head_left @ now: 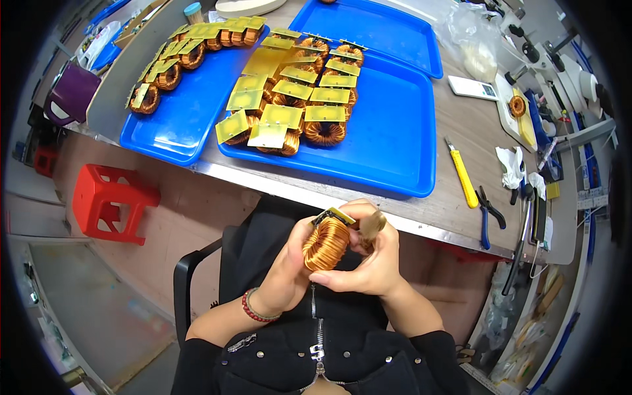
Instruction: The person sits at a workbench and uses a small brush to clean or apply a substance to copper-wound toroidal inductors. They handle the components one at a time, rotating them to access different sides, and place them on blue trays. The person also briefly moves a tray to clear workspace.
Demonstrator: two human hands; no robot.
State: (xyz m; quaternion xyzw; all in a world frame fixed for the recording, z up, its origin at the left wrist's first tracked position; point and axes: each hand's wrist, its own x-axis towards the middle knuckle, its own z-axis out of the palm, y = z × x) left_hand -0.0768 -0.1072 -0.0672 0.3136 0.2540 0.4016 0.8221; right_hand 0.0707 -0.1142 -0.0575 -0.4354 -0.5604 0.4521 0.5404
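Observation:
In front of my chest, my left hand [284,273] is closed round the side of a copper-wound toroidal coil [327,245]. A small yellow circuit board [341,216] sits at the coil's top end, with dark parts beneath it. My right hand [374,263] touches the coil's lower edge with its thumb. Between its fingers is a small brush [372,224] with a flat tan head; its handle is hidden in the hand. Beyond my hands, a blue tray [395,148] carries rows of similar coils [325,133] topped with yellow boards [282,116].
Another blue tray [161,135] at left holds more coils; a third blue tray [401,33] lies behind. At right are a yellow utility knife [463,178], pliers [486,220], a white scale [473,88] and crumpled tissue [511,168]. A red stool [108,197] stands on the floor.

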